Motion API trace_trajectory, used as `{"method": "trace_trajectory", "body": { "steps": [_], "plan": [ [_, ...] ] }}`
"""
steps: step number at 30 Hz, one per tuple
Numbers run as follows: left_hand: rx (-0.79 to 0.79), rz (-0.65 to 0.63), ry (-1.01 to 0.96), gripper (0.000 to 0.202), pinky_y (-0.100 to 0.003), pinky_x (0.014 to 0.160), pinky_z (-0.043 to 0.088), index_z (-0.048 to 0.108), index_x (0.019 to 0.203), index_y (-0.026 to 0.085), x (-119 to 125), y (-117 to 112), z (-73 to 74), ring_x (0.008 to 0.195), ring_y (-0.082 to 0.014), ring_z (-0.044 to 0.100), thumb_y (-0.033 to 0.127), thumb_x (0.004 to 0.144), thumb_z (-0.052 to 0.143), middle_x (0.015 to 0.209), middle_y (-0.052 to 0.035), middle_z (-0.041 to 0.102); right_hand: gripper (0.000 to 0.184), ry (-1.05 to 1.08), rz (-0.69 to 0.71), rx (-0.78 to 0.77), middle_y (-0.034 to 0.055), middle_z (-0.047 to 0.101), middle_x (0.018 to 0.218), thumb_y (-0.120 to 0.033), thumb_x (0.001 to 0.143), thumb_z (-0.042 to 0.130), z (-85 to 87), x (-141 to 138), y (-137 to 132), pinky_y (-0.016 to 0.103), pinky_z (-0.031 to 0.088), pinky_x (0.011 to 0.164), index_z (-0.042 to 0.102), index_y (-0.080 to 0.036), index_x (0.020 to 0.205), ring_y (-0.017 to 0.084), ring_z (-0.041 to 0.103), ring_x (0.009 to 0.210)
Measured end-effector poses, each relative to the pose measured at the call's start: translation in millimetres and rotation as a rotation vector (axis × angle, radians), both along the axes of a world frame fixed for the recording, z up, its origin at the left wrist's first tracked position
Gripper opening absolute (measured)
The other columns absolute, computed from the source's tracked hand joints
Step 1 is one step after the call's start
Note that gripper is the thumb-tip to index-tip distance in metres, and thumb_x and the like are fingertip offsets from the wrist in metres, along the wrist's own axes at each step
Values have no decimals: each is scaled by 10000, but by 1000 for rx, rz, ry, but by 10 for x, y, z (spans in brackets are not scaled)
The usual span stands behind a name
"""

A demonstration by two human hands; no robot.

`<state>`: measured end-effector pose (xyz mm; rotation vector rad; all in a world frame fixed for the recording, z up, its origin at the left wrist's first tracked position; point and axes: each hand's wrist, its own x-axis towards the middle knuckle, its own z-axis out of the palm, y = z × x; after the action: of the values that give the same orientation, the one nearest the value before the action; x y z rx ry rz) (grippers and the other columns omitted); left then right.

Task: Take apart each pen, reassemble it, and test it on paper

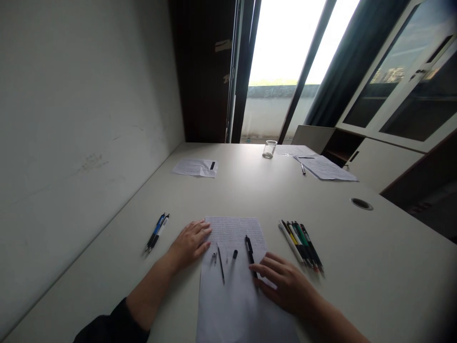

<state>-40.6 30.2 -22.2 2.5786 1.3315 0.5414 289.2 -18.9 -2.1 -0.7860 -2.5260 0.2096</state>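
My left hand [192, 243] lies flat with its fingers stretched out, the fingertips on the left edge of a handwritten sheet of paper [232, 305]. At the sheet's right side, my right hand [282, 281] has its thumb and index finger closed about the lower end of a black pen [249, 250]. Pen parts lie on the paper between my hands: a thin dark refill [221, 265], a short black tube-like piece [234, 254], a tiny spring-like piece [226, 257] and a small part [214, 257] too small to make out.
Two pens [157, 232] lie to the left, and a row of several pens [301, 245] to the right. Farther back are a loose sheet [196, 167], a glass jar [269, 149], a paper stack [326, 167] and another pen [303, 169]. A round cable hole [362, 204] sits at right.
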Motion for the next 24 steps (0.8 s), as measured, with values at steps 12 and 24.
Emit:
{"method": "trace_trajectory", "body": {
  "steps": [12,24],
  "plan": [
    [22,3,-1,396,-489,1127,325,552,1325,240,-6,-6,-19,1337,-273,430,334,941,541,1396,-100,539,376,112,-257,-172,71,621,1024,-273,936,572,-217,125,204,326,572,723,543,-235,1309,164,630,774],
    [51,48,-31,368,-467,1094,347,573,1286,271,0,-4,-61,1308,-263,446,354,928,558,1364,-85,549,267,168,-282,-309,69,656,974,-330,953,542,-199,174,232,325,564,720,662,-224,1167,171,646,794]
  ]
}}
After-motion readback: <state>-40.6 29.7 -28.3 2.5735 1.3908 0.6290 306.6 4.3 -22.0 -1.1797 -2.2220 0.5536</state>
